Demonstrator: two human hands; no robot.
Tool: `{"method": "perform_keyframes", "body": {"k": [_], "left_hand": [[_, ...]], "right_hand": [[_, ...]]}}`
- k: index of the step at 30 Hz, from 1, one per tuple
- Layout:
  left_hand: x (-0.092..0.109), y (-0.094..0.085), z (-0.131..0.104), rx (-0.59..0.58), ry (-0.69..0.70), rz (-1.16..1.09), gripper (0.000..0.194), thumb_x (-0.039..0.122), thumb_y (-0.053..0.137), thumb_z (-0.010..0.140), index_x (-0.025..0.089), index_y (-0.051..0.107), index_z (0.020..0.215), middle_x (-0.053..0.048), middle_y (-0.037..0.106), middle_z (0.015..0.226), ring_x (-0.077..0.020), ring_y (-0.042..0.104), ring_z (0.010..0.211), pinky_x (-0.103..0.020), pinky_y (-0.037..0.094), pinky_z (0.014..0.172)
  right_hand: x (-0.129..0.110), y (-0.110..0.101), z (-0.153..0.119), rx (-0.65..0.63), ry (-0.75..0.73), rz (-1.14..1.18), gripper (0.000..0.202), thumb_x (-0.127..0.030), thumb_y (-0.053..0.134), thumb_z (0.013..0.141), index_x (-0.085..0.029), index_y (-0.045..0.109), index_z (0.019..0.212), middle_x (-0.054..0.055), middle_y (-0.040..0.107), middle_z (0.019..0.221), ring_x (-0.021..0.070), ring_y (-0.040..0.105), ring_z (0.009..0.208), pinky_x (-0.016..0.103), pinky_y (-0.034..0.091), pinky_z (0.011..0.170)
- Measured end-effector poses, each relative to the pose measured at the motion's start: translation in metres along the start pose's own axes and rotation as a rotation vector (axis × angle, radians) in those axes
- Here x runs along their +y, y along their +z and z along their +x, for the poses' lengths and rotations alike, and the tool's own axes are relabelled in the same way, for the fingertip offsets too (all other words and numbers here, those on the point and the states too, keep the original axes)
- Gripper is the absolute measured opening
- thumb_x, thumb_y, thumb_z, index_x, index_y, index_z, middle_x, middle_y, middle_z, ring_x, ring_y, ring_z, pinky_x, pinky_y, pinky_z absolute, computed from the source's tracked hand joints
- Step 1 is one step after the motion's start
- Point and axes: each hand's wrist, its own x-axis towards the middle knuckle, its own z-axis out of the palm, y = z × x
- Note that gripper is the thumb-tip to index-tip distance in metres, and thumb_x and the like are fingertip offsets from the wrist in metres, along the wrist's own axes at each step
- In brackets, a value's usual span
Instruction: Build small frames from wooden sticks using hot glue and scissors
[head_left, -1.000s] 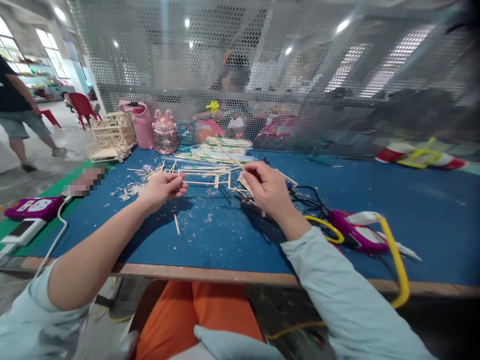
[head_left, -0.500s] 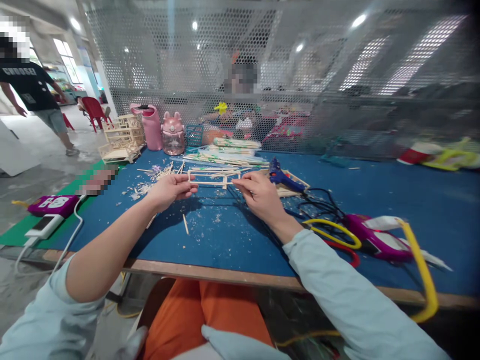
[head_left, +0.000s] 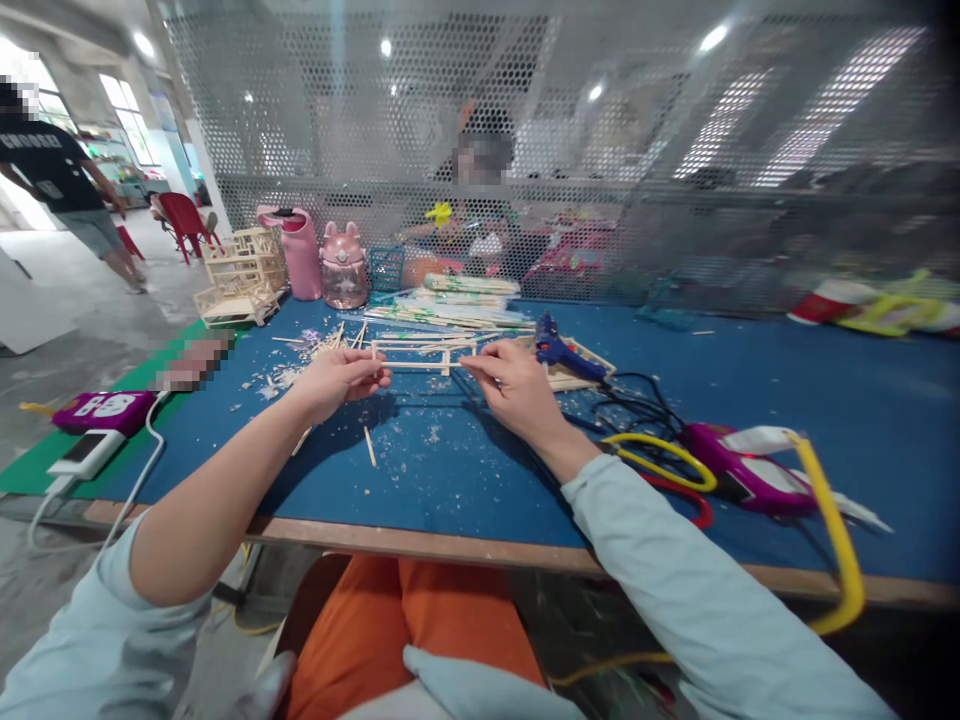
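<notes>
Between my hands is a small frame of thin wooden sticks [head_left: 420, 366], held level above the blue tabletop. My left hand [head_left: 339, 384] pinches its left end between thumb and fingers. The right end is pinched by my right hand [head_left: 516, 388], whose fingertips cover that corner. A short upright joins the long rails near the right hand. Just beyond my right hand, a blue glue gun [head_left: 564, 352] rests on a flat wooden stick piece [head_left: 592, 372]. A single loose stick [head_left: 370, 446] lies on the table below the frame.
Packs of sticks [head_left: 457, 305] lie at the back beside a pink bottle [head_left: 301, 255], a clear-bodied bottle [head_left: 344, 270] and a stick-built model [head_left: 244, 275]. Scraps [head_left: 281, 378] litter the left. A purple power strip [head_left: 739, 470] with yellow cable sits right. A perforated screen [head_left: 360, 130] stands behind.
The hands and stick frame keep nearly the same pose. The whole view has shifted slightly. At far left, a walking person's arms and legs have changed position.
</notes>
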Motion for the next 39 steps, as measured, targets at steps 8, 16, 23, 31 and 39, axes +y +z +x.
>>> {"method": "perform_keyframes", "body": {"k": [8,16,23,31,39], "left_hand": [[0.000,0.002,0.000,0.143,-0.021,0.120,0.015,0.025,0.070,0.073,0.012,0.063,0.072,-0.001,0.067,0.066,-0.0056,0.059,0.056,-0.018,0.049,0.060],[0.003,0.005,-0.004,0.159,-0.037,0.085,0.012,0.020,0.070,0.073,0.012,0.063,0.068,-0.001,0.066,0.064,-0.0062,0.060,0.057,-0.017,0.049,0.060],[0.002,0.001,-0.005,0.147,-0.036,0.134,0.018,0.028,0.074,0.069,0.013,0.064,0.072,-0.002,0.068,0.067,-0.0079,0.061,0.060,-0.019,0.047,0.060],[-0.003,-0.008,-0.004,0.098,0.019,0.402,0.034,0.046,0.073,0.059,0.015,0.068,0.073,-0.003,0.069,0.074,-0.0119,0.059,0.063,-0.023,0.045,0.057],[-0.008,-0.018,0.001,0.134,0.140,0.624,0.029,0.041,0.070,0.062,0.015,0.068,0.074,0.002,0.057,0.051,-0.0094,0.049,0.047,-0.022,0.037,0.049]], "right_hand": [[-0.003,-0.002,-0.003,0.044,0.034,0.072,0.020,-0.018,0.051,0.083,-0.016,0.063,0.099,0.009,0.063,0.088,0.0183,0.058,0.079,0.032,0.046,0.072],[-0.004,-0.007,-0.006,0.035,0.146,0.085,0.010,-0.020,0.053,0.082,-0.018,0.061,0.077,0.005,0.066,0.077,0.0176,0.059,0.075,0.030,0.045,0.071],[-0.001,-0.010,-0.007,-0.075,0.110,0.119,0.011,-0.019,0.053,0.082,-0.017,0.063,0.078,0.005,0.067,0.076,0.0166,0.059,0.071,0.029,0.044,0.068],[-0.001,-0.009,-0.007,-0.068,0.111,0.110,0.012,-0.019,0.052,0.084,-0.018,0.062,0.080,0.005,0.066,0.077,0.0171,0.059,0.073,0.030,0.044,0.069],[0.000,-0.007,-0.009,-0.075,0.114,0.157,0.010,-0.019,0.053,0.083,-0.018,0.061,0.077,0.005,0.067,0.078,0.0166,0.060,0.072,0.029,0.045,0.068]]}}
